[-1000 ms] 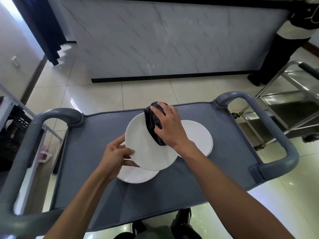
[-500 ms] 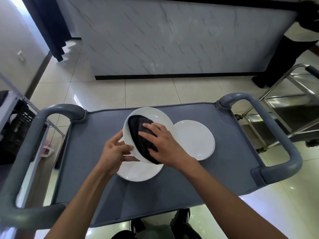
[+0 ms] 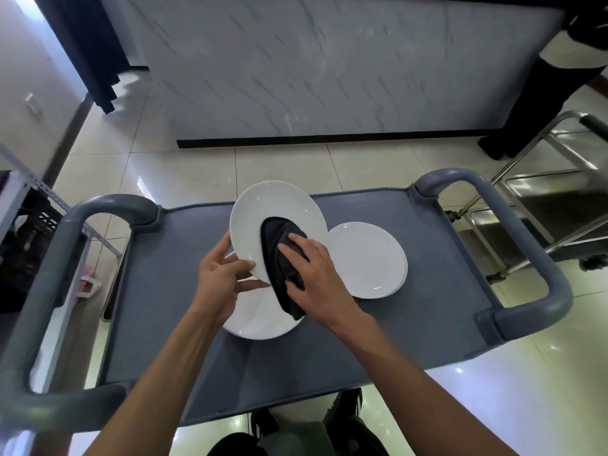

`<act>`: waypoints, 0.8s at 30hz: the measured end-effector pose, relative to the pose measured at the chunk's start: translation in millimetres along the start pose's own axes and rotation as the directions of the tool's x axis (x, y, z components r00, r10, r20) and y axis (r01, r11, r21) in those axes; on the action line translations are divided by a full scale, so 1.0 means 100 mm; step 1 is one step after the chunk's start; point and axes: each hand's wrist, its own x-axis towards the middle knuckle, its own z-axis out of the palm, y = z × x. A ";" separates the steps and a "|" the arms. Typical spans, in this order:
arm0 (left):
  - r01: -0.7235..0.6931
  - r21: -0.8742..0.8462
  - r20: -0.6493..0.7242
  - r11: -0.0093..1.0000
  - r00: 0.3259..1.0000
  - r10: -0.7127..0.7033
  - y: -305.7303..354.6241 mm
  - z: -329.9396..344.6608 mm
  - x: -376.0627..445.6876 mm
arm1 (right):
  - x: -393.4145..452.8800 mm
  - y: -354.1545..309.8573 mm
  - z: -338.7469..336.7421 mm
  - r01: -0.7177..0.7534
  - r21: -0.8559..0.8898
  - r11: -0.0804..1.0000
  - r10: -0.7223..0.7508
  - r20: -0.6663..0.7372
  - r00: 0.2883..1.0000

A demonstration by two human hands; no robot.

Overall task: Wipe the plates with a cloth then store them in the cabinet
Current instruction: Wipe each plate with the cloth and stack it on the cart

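A white plate [image 3: 263, 213] is tilted up above the grey cart top [image 3: 427, 317]. My left hand [image 3: 220, 278] grips its lower left rim, thumb on the face. My right hand [image 3: 312, 278] presses a black cloth [image 3: 279, 258] against the plate's lower face, fingers curled over the cloth. A second white plate [image 3: 260, 315] lies flat on the cart under my hands, partly hidden. A third white plate [image 3: 368, 258] lies flat to the right, beside my right hand.
The cart has thick grey handles on the left [image 3: 49, 274] and right [image 3: 526, 251]. A steel trolley [image 3: 543, 199] stands at the right. A marble-faced counter [image 3: 329, 67] runs across the back, with a person [image 3: 533, 93] standing at its right end. Metal shelving [image 3: 19, 205] is at the left.
The cloth has slid with my right hand from the plate's top edge down to its lower face. The held plate has tipped further upright.
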 end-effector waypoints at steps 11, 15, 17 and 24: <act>-0.002 -0.028 -0.090 1.000 0.996 -0.001 0.08 -0.14 -0.02 | -0.09 0.00 0.03 0.078 -0.048 0.996 -0.078 0.002 0.997; -0.006 -0.008 -0.099 1.000 0.995 0.005 0.11 -0.18 -0.01 | -0.03 0.17 -0.07 -0.041 -0.073 0.997 0.040 -0.009 0.999; -0.001 -0.001 -0.088 1.000 0.996 0.001 0.11 -0.19 -0.02 | 0.03 0.23 -0.13 -0.081 -0.082 0.993 0.080 -0.020 0.997; 0.033 0.037 -0.018 0.999 0.999 -0.032 0.11 -0.24 -0.02 | 0.29 0.32 -0.34 -0.128 -0.103 0.986 0.123 -0.059 0.991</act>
